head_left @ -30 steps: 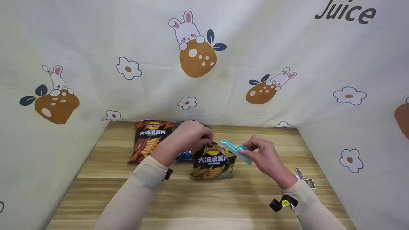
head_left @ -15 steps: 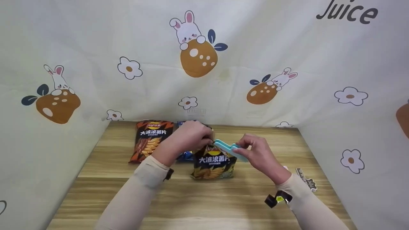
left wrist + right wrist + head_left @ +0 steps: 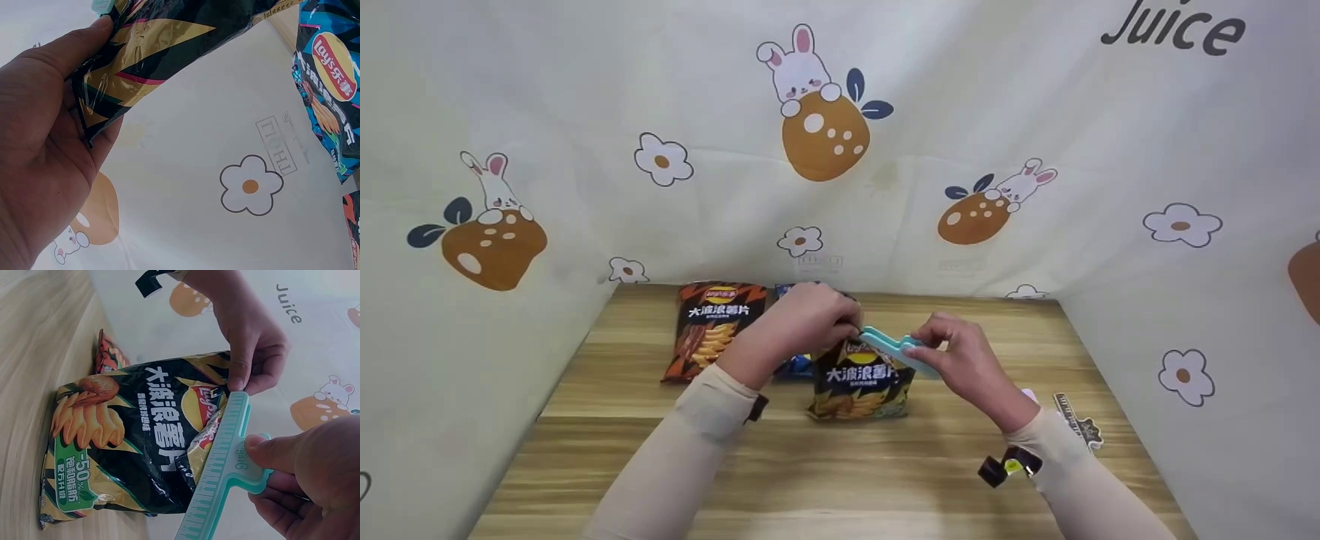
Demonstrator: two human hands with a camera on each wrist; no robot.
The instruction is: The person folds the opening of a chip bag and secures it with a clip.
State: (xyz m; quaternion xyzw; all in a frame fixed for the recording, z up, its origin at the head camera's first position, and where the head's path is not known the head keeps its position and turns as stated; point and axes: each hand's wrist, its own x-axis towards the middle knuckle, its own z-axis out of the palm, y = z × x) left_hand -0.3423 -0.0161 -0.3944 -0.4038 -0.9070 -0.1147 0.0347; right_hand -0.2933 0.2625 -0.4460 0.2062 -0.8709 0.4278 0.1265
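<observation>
A black and gold chip bag (image 3: 861, 394) stands upright on the wooden table, its top partly folded over. My left hand (image 3: 810, 316) pinches the bag's top left corner between thumb and fingers. In my right hand (image 3: 964, 356), thumb and fingers pinch the handles of a teal bag clip (image 3: 885, 343). Ruler marks run along the clip, which slants across the bag's top edge in the right wrist view, its tip by my left thumb. Whether its jaws grip the film I cannot tell. The left wrist view shows the bag's corner (image 3: 152, 45) between my left fingers.
Behind my left arm lie a red and black chip bag (image 3: 712, 330) and a mostly hidden blue chip bag (image 3: 796, 366). A flat ruler-like piece with a bear figure (image 3: 1086, 431) lies by my right wrist. Printed cloth (image 3: 900, 225) walls the back and sides.
My right hand has moved left with the teal clip, bringing it from beside the bag onto its top edge. The left hand and the bag have stayed nearly still.
</observation>
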